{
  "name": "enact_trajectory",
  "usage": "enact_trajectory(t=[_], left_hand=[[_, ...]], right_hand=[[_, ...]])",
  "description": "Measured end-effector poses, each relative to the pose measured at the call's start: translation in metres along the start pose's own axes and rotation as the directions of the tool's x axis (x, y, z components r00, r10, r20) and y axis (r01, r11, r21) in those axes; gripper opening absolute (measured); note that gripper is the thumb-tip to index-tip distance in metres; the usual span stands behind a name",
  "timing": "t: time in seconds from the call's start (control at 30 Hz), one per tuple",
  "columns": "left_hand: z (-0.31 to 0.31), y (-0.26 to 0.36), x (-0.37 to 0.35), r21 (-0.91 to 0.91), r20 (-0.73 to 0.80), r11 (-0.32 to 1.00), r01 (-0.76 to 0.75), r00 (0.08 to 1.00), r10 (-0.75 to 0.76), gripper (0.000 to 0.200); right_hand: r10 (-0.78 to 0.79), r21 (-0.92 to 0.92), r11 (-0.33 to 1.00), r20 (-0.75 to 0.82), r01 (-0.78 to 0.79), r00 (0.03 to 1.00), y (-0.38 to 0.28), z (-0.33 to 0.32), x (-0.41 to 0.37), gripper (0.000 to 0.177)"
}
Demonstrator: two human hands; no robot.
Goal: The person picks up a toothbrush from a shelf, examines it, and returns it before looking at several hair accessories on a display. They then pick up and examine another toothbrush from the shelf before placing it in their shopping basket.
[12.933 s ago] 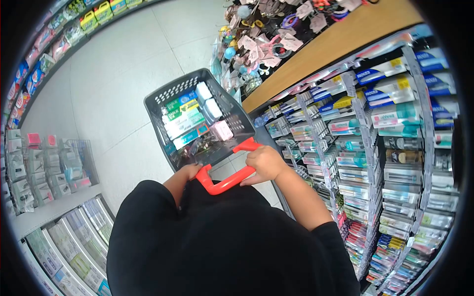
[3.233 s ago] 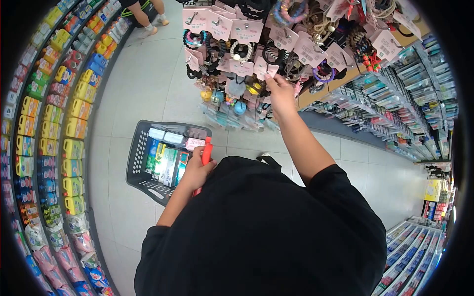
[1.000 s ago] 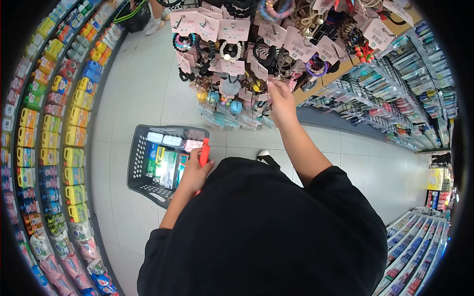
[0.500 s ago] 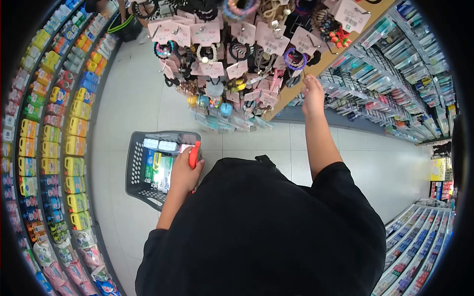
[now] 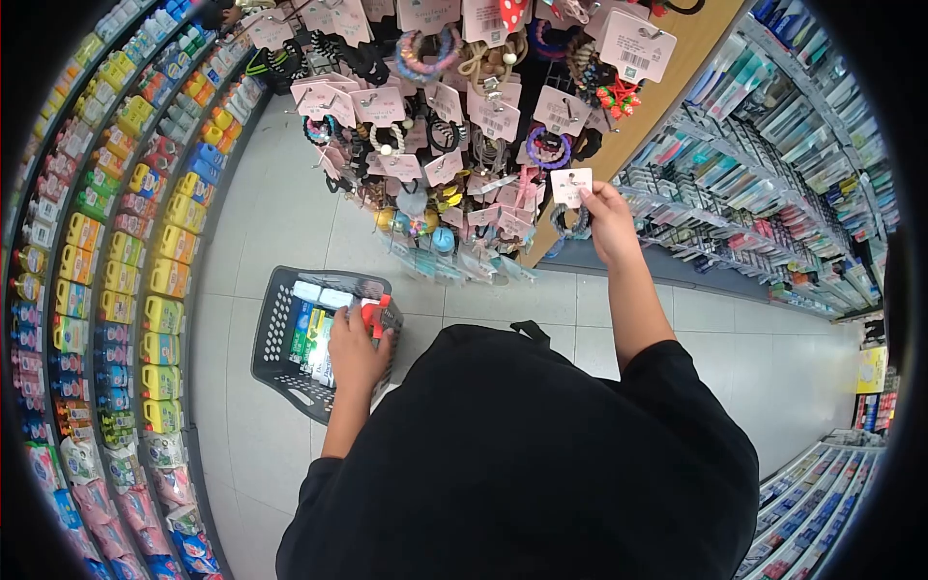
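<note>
My right hand (image 5: pixel 613 222) pinches the pale pink card (image 5: pixel 570 186) of a hair tie in front of the display. The dark grey hair tie (image 5: pixel 570 224) hangs below the card. Down at the left, my left hand (image 5: pixel 358 350) is on a dark grey shopping basket (image 5: pixel 275 362), with its red handle (image 5: pixel 383 315) between thumb and fingers. Inside the basket lie a green-and-white box (image 5: pixel 317 338), a blue-and-green box (image 5: pixel 301 327) and white packs (image 5: pixel 307 291). The hand hides part of the contents.
Carded hair ties (image 5: pixel 425 106) hang on hooks ahead, beside a wooden panel edge (image 5: pixel 667 92). Shelves of yellow bottles (image 5: pixel 166 319) curve along the left. Stationery racks (image 5: pixel 773 145) stand at the right, more shelving (image 5: pixel 817 493) lower right. Pale floor tiles (image 5: pixel 483 302) lie between.
My right hand has lowered slightly and now holds a carded hair tie. The left hand's fingers have shifted at the basket handle. The view has moved closer to the display.
</note>
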State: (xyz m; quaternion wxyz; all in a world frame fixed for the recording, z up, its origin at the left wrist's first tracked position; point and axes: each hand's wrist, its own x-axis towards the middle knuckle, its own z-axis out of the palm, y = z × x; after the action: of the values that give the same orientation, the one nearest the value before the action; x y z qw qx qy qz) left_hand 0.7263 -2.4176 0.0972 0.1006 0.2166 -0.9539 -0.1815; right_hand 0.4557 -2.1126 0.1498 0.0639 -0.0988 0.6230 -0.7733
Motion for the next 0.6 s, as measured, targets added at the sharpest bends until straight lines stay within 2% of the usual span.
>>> enact_trajectory(t=[0.13,0.27,0.33,0.37,0.43,0.5,0.53,0.57,0.6], left_hand=[[0.004,-0.001,0.003,0.029,0.002,0.998,0.049,0.999,-0.049,0.056],[0.007,0.005,-0.001,0.065,-0.064,0.995,0.077,0.995,-0.073,0.053],[0.007,0.01,-0.003,0.078,-0.131,0.991,0.106,0.987,-0.095,0.051],[0.011,0.012,-0.004,0.018,-0.208,0.996,0.093,0.974,-0.087,0.046],[0.003,0.031,-0.004,-0.198,-0.238,0.978,-0.066,0.971,0.017,0.042],[0.004,0.056,0.0,-0.38,-0.265,0.9,-0.212,0.958,0.113,0.036],[-0.008,0.081,0.001,-0.559,-0.178,0.808,-0.186,0.979,0.102,0.035],[-0.015,0.097,0.001,-0.655,-0.096,0.738,-0.163,0.987,0.132,0.035],[-0.011,0.112,0.002,-0.78,-0.051,0.607,-0.154,0.982,0.183,0.035]], right_hand=[[0.016,-0.074,0.997,0.066,-0.011,0.998,-0.023,0.006,-0.021,0.014],[0.065,0.115,0.991,0.045,-0.07,0.997,-0.038,0.005,-0.03,0.013],[0.062,0.134,0.989,0.052,-0.069,0.997,-0.055,0.009,-0.037,0.014],[0.06,0.151,0.986,0.066,-0.07,0.996,-0.062,0.012,-0.042,0.013],[0.077,0.179,0.98,0.09,-0.092,0.993,-0.074,0.028,-0.058,0.014],[0.173,0.228,0.951,0.164,-0.208,0.971,-0.083,0.045,-0.078,0.014],[0.23,0.253,0.927,0.199,-0.277,0.953,-0.086,0.052,-0.087,0.014],[0.266,0.247,0.91,0.265,-0.332,0.927,-0.089,0.058,-0.093,0.017],[0.285,0.402,0.802,0.392,-0.442,0.875,-0.082,0.061,-0.094,0.018]])
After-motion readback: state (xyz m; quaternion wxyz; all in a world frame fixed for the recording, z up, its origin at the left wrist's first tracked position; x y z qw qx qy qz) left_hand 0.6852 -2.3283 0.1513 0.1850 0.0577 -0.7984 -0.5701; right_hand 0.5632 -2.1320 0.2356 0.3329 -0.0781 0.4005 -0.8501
